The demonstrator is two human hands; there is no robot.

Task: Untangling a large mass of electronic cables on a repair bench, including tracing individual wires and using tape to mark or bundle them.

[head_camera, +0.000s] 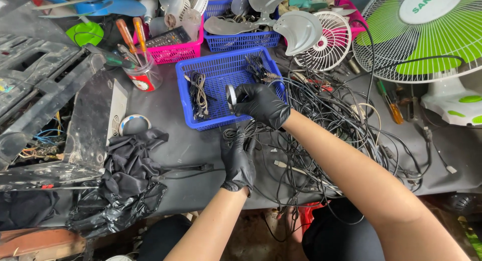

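Both my hands wear black gloves. My right hand [261, 104] grips a roll of black tape [231, 96] over the near right corner of a blue plastic basket [221, 121]. My left hand [238, 160] is closed on a bundle of black cable [240, 133] just in front of the basket. Inside the basket lie a coiled grey cord [199, 92] and a dark cable bundle [258, 69]. A big tangle of black cables [326, 125] spreads across the grey table to the right of my hands.
Black cloth and plastic [128, 175] lie at the left, beside a black metal casing [93, 125]. A jar of screwdrivers [140, 70], a pink basket [175, 47] and a second blue basket [241, 37] with fan blades stand behind. A green-and-white fan [427, 45] fills the far right.
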